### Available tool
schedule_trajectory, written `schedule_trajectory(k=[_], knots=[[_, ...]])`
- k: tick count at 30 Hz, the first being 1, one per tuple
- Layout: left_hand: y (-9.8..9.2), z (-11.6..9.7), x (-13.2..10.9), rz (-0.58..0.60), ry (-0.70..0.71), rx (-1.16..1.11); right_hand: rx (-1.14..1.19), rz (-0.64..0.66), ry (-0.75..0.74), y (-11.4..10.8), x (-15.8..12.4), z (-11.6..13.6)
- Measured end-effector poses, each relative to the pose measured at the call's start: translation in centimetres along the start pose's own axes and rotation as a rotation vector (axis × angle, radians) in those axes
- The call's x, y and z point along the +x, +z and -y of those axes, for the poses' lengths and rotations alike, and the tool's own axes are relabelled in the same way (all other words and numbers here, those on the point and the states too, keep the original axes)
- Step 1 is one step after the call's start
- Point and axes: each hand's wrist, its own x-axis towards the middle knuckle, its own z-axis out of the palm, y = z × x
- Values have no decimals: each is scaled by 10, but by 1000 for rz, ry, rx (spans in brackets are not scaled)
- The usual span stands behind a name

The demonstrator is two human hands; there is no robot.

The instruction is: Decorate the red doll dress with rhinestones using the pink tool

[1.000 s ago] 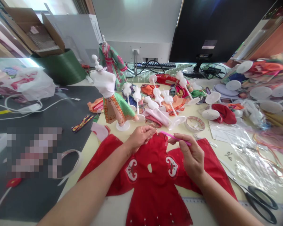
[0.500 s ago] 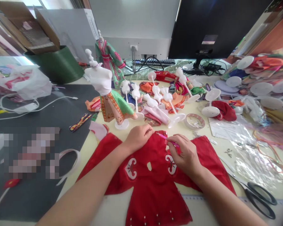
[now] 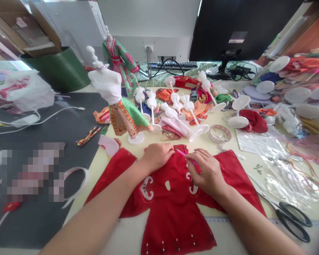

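Note:
A small red garment [image 3: 172, 209] lies spread flat in front of me, with white scroll-shaped patches on its chest, a hole in the middle and several white beads along its lower hem. My left hand [image 3: 159, 155] is closed at the garment's upper edge, fingers curled together and pressing or pinching the cloth; the fingertips are partly hidden. Pinched in my right hand [image 3: 206, 171] is a slim pink pen-like tool [image 3: 181, 152]. Its tip points left and touches or nearly touches the cloth close to my left fingertips.
A white mannequin [image 3: 106, 85] in a green and peach skirt stands behind the garment. Beyond it lie several small doll stands and cloth pieces. A tape roll [image 3: 220, 134] sits behind my right hand. Black-handled scissors [image 3: 294, 219] and a clear plastic bag [image 3: 289, 184] are at right.
The view has shifted slightly. My right hand and the pink tool have moved a little closer to my left hand, which stays on the garment's upper edge.

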Motion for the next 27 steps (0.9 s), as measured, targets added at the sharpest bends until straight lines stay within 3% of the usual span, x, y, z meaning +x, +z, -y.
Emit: schedule_trajectory(k=[27], knots=[[16, 7, 1, -173, 146, -11, -25, 14, -49, -1, 0, 0]])
